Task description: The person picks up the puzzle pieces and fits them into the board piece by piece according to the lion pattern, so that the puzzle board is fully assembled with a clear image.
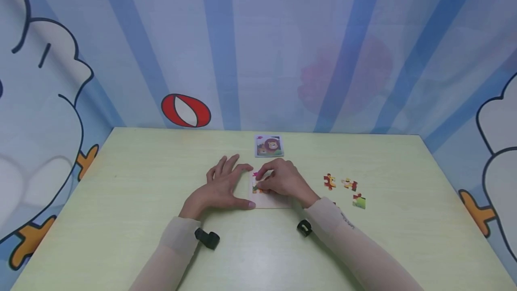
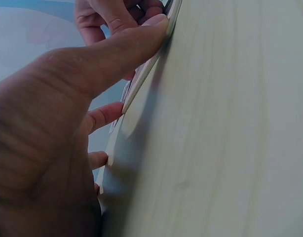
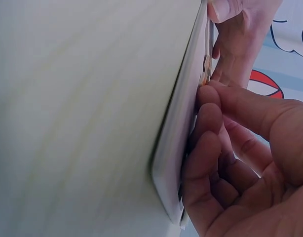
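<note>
A puzzle board (image 1: pixel 268 202) lies on the table between the hands, with colourful pieces set in its left part. My left hand (image 1: pixel 220 190) is spread at its left side. Its thumb touches the near left corner and its index finger the far left corner, as the left wrist view also shows. Over the board, my right hand (image 1: pixel 284 181) pinches a small puzzle piece (image 3: pixel 205 78) between thumb and index finger, against the board's surface. Most of that piece is hidden by the fingertips. The right hand's other fingers (image 3: pixel 203 158) are curled above the board.
Loose puzzle pieces lie right of the board, among them an orange one (image 1: pixel 329 182), a red and yellow one (image 1: pixel 349 184) and a green one (image 1: pixel 359 201). Another is partly covered by the right sleeve. Behind the board lies a lion picture card (image 1: pixel 269 146).
</note>
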Tool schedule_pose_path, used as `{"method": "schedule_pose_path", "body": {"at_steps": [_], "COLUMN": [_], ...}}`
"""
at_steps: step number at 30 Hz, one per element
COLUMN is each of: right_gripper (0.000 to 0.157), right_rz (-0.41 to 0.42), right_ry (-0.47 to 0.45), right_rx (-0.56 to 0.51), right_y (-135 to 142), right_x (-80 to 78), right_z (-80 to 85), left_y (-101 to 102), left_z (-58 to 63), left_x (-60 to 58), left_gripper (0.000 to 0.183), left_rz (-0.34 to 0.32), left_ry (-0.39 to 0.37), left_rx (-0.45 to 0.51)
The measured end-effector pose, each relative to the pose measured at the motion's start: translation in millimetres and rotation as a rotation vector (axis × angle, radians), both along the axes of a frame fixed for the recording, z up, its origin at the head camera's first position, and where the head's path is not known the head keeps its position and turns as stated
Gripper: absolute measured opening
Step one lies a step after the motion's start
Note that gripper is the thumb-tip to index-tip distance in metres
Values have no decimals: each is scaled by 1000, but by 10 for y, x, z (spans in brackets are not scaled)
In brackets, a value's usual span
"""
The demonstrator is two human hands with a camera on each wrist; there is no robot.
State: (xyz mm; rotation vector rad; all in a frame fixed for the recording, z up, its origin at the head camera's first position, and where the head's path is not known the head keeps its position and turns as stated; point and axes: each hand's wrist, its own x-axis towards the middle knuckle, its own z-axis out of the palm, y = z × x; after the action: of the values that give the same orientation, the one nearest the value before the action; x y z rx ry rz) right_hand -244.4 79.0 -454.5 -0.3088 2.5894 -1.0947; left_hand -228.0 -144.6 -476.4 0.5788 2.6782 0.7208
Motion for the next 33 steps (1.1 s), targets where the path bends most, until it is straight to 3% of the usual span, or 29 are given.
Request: {"method": "schedule_pose_path", "body": {"at_steps": [15, 23, 33], "right_gripper": [10, 11, 40], "right_rz": [11, -78, 49], "right_ry": [20, -53, -115], "right_rx": [-3, -140, -253], "right_y": [-8, 251, 627], "right_x": [-24, -20, -43], "right_z": [0, 59, 194], "left_y": [8, 27, 25], "left_z": [-61, -78, -20], "left_x": [-35, -37, -9], "left_gripper": [97, 97, 98], "left_rz": [-5, 11, 20], "left_ry": [9, 19, 5], "left_rx": [59, 32, 9]}}
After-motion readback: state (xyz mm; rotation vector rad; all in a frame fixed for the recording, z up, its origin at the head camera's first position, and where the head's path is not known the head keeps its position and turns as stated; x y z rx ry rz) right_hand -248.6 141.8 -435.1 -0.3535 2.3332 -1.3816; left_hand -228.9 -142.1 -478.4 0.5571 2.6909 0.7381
